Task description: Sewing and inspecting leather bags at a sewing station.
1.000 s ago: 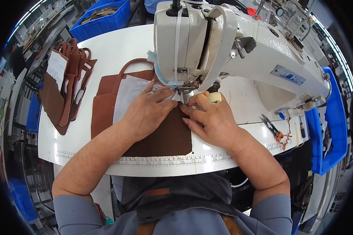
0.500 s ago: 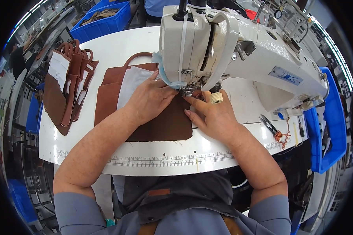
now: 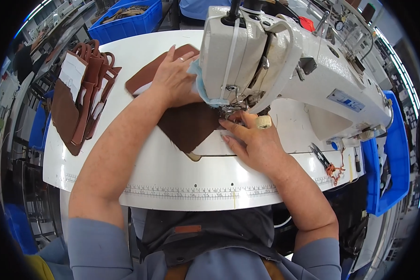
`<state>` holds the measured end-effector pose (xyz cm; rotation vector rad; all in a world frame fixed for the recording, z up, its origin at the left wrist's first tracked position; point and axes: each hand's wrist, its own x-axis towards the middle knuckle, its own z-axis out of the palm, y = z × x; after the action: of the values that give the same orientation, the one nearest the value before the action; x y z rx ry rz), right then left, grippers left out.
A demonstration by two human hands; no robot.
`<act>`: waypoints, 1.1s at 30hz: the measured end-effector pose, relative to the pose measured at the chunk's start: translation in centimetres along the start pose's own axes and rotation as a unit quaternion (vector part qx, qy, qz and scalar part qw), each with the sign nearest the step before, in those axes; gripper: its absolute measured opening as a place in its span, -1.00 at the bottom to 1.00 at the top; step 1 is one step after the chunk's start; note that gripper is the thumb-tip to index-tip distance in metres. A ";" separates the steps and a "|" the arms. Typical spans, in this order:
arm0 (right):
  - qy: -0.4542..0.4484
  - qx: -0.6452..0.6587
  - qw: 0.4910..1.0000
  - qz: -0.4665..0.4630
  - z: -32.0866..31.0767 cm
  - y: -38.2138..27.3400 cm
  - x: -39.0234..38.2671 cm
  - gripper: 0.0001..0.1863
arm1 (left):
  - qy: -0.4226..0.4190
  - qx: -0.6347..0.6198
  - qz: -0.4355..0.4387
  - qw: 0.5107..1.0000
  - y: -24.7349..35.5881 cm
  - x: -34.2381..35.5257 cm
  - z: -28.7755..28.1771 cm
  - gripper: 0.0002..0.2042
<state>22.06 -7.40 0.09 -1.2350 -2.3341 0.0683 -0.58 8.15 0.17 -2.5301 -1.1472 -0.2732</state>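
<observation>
My left hand [image 3: 175, 77] lies open, fingers spread, over the rust-brown piece [image 3: 149, 67] and white layer, just left of the sewing machine head [image 3: 221, 56]. Below it a dark brown fabric piece [image 3: 186, 126] sits rotated, one corner pointing toward me, its right edge at the presser foot [image 3: 228, 109]. My right hand [image 3: 247, 140] rests beside the presser foot, index finger stretched to the fabric's edge and thumb apart on the bed, open; some fingertips are hidden behind the knob [image 3: 263, 122]. A light blue cloth [image 3: 200, 84] hangs on the machine head.
A stack of brown pieces with handles [image 3: 79, 98] lies on the white table [image 3: 149, 177] at left. Scissors [image 3: 319, 156] with orange thread lie at right. Blue bins stand at back left [image 3: 123, 28] and right [image 3: 387, 186]. A person [image 3: 191, 9] is behind the table.
The fabric has turned clockwise and moved away from the table's front edge. My left hand has moved up and back with it; my right hand remains by the presser foot.
</observation>
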 end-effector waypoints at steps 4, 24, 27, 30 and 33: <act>-0.024 0.003 1.000 0.014 0.0 0.2 -0.3 -0.64 | -0.022 -0.066 0.032 0.997 -0.4 1.9 0.7 -0.30; 0.031 -0.005 0.999 -0.003 0.3 0.0 -0.1 -0.66 | -0.112 -0.093 -0.083 0.986 -1.2 1.8 1.5 0.00; 0.034 -0.014 0.999 -0.004 0.0 0.3 -0.9 -0.66 | -0.103 -0.097 -0.170 0.975 0.2 -1.4 -1.4 0.09; 0.038 0.023 0.999 -0.014 -0.2 -0.3 -0.6 -0.67 | -0.203 -0.048 -0.199 0.958 1.2 -5.2 -5.6 0.16; 0.038 0.023 0.999 -0.025 -0.4 -0.7 -0.7 -0.67 | -0.240 0.033 -0.183 0.953 3.1 -10.7 -8.0 0.15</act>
<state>22.06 -8.40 0.37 -1.1356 -2.2845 0.0577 -5.51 -4.24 3.44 -2.3733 -1.7774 0.3108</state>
